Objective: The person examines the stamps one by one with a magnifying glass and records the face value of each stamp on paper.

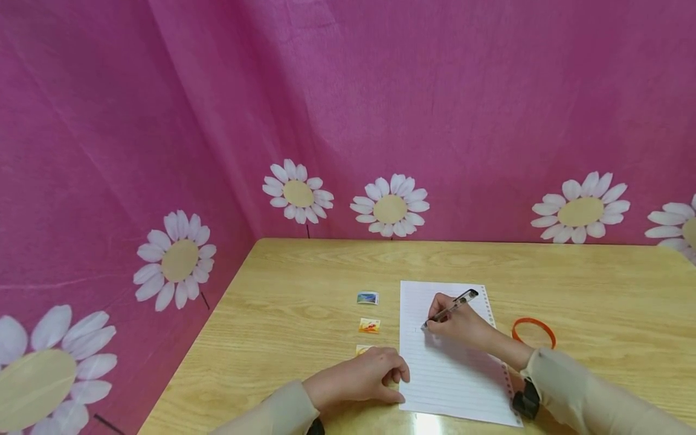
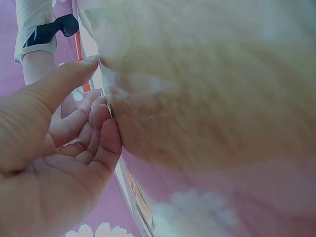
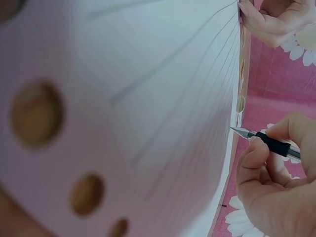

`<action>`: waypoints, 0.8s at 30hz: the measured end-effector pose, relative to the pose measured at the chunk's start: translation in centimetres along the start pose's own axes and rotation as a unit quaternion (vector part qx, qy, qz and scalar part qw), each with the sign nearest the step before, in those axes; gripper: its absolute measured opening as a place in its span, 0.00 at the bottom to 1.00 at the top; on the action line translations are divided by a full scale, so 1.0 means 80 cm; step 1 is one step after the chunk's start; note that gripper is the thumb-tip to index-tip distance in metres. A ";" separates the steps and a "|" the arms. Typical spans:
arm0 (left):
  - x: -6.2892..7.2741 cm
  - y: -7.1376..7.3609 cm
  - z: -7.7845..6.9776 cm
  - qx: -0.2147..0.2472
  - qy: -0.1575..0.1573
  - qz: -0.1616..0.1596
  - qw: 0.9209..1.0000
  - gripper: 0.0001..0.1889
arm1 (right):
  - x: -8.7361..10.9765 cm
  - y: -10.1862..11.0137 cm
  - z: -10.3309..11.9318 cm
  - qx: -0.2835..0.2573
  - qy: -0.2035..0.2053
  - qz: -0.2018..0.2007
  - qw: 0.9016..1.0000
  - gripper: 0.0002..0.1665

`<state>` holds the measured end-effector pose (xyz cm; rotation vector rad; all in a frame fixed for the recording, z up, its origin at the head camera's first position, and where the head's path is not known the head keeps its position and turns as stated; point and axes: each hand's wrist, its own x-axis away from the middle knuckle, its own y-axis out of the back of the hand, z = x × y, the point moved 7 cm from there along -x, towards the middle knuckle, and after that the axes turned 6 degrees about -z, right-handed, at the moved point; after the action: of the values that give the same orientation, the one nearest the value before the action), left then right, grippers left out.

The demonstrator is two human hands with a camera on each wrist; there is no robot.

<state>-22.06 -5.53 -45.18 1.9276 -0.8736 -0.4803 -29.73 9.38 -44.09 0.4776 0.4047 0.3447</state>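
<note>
– In the head view, what do we have?
– We have a lined sheet [image 1: 440, 377] on the wooden surface [image 1: 272, 314], and a pen [image 1: 450, 307] whose tip meets the sheet's upper half, toward its left edge.
– And the grips?
– We see the right hand [image 1: 457, 324] pinching the pen. The left hand [image 1: 370, 374] rests at the sheet's lower left edge, fingers loosely bent, thumb apart from them.
– What lies around the sheet?
– Left of it, a blue card [image 1: 368, 298], an orange card [image 1: 370, 326] and a third card [image 1: 363, 349], partly hidden by the left hand. Right of it, a red band [image 1: 530, 320]; behind it, a pink curtain [image 1: 435, 90] with daisies.
– In the left wrist view?
– We find the left thumb and fingertips touching down by the sheet's edge; the surface is blurred.
– In the right wrist view?
– We see thumb and fingers on the pen's black sleeve, and punched holes along the sheet's near edge.
</note>
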 end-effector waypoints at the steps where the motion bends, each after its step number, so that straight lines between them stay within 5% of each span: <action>1: 0.000 0.000 0.000 0.000 0.001 0.001 1.000 0.10 | 0.000 0.000 0.000 0.001 0.001 0.001 1.000 0.08; 24: -0.001 -0.001 -0.001 -0.005 -0.008 -0.003 1.000 0.10 | 0.000 -0.003 0.002 -0.008 -0.005 0.018 1.000 0.08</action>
<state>-22.07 -5.40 -45.21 1.9206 -0.8741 -0.5040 -29.59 9.15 -44.10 0.4715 0.3831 0.3801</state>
